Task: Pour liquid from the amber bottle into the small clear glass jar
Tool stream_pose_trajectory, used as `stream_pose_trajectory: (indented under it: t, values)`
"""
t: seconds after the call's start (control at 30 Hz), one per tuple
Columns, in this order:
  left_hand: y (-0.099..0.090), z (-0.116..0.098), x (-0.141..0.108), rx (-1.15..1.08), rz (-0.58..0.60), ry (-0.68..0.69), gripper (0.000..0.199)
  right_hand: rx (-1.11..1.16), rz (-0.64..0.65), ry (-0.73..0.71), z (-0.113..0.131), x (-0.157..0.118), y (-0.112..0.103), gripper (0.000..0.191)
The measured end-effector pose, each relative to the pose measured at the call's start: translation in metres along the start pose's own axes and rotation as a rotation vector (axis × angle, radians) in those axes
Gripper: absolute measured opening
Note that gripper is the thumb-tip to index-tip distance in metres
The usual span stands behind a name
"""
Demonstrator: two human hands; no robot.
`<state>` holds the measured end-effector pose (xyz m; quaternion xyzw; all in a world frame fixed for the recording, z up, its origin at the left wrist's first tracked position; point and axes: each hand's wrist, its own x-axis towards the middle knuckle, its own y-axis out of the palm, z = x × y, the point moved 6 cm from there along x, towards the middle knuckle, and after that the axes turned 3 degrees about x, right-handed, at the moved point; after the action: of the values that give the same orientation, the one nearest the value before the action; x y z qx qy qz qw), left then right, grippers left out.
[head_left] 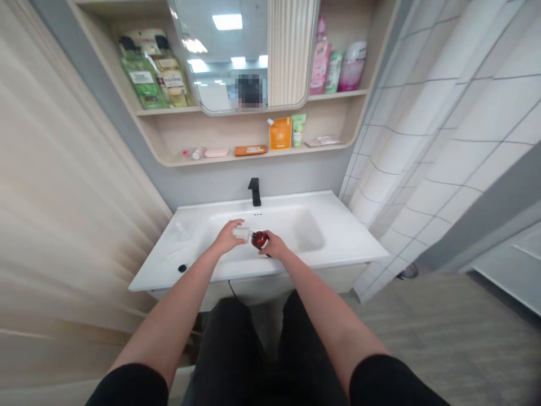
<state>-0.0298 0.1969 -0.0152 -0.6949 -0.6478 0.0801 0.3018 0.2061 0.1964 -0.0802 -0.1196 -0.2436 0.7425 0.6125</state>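
My left hand grips a small clear container over the white basin. My right hand holds a small amber bottle on its side, its narrow end pointing toward the clear container. The two objects nearly touch, and my fingers hide part of each. Both hands hang above the basin of the white ceramic sink, close to each other.
A black faucet stands at the back of the sink, and a small black knob sits on its front left. Wooden shelves above hold several toiletries beside a mirror. A curtain hangs at the left, tiled walls at the right.
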Motion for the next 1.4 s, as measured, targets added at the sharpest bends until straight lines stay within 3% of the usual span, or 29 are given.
stream_pose_trajectory:
  t: [1.4]
  values:
    - [-0.004,-0.037,0.018,0.257,0.02,0.175,0.081,0.079,-0.022,-0.034,-0.005,0.003,-0.001,0.075]
